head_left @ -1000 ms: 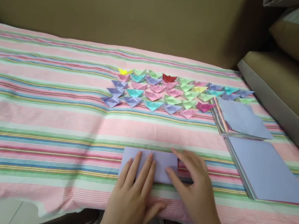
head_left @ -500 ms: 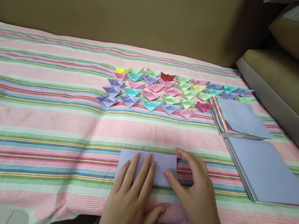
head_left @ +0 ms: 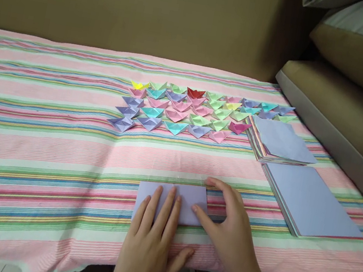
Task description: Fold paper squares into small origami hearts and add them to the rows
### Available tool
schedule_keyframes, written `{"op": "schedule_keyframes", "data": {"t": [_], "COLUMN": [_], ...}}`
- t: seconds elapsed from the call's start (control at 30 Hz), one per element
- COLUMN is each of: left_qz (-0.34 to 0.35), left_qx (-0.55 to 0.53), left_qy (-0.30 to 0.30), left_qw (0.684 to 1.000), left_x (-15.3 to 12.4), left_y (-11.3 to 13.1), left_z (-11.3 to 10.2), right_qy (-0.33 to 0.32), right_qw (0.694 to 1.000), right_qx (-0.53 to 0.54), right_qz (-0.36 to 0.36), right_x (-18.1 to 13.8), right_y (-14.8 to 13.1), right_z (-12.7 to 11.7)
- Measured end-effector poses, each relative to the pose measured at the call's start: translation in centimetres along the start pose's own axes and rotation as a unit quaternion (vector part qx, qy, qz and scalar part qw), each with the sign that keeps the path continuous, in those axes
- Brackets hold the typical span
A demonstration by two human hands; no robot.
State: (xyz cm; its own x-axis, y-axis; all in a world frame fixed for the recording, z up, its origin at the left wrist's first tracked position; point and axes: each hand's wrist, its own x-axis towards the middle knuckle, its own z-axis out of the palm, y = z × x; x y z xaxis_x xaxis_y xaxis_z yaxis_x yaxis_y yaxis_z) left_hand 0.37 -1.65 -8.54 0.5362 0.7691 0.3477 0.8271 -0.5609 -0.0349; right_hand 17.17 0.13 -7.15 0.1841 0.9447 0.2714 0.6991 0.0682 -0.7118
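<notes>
Purple paper pressed beneath two hands near the front edge of a striped cloth. The rectangular purple paper (head_left: pixel 188 197) is laid lengthwise, just back from the middle of the near edge of the striped cloth (head_left: pixel 43 140). Little has changed over the last second: the viewpoint has been shifted slightly, while both hands and the paper have been kept in almost the same arrangement. The work on this piece is therefore judged to be at a steadying hold, its outline unaltered. By the left hand (head_left: pixel 148 247), the paper is covered with extended fingers, the grip flat and unclosed, the thumb turned out over the cloth. The right hand (head_left: pixel 233 229) is held with a wide grip: the thumb is rested near the paper's right end and the forefinger is set at its far right corner; whether the corner is touched cannot be told. No container is seen. Folded paper boats (head_left: pixel 175 116) are ranged in rows toward the cloth's far edge, and two paper stacks (head_left: pixel 312 203) are placed toward its right edge, beside cushions (head_left: pixel 332 97).
</notes>
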Motion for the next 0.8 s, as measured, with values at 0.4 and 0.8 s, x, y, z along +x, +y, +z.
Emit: {"op": "schedule_keyframes", "data": {"t": [0.4, 0.8], "left_qz": [0.001, 0.005], "left_qx": [0.011, 0.012], "left_qy": [0.003, 0.009], "left_qw": [1.0, 1.0], "left_x": [0.18, 0.23], "left_y": [-0.03, 0.0], "left_z": [-0.09, -0.2], "right_qy": [0.002, -0.013], "right_qw": [0.999, 0.998], "right_qx": [0.032, 0.042], "right_qz": [0.022, 0.033], "right_x": [0.2, 0.27], "right_y": [-0.02, -0.22], "right_z": [0.13, -0.04]}}
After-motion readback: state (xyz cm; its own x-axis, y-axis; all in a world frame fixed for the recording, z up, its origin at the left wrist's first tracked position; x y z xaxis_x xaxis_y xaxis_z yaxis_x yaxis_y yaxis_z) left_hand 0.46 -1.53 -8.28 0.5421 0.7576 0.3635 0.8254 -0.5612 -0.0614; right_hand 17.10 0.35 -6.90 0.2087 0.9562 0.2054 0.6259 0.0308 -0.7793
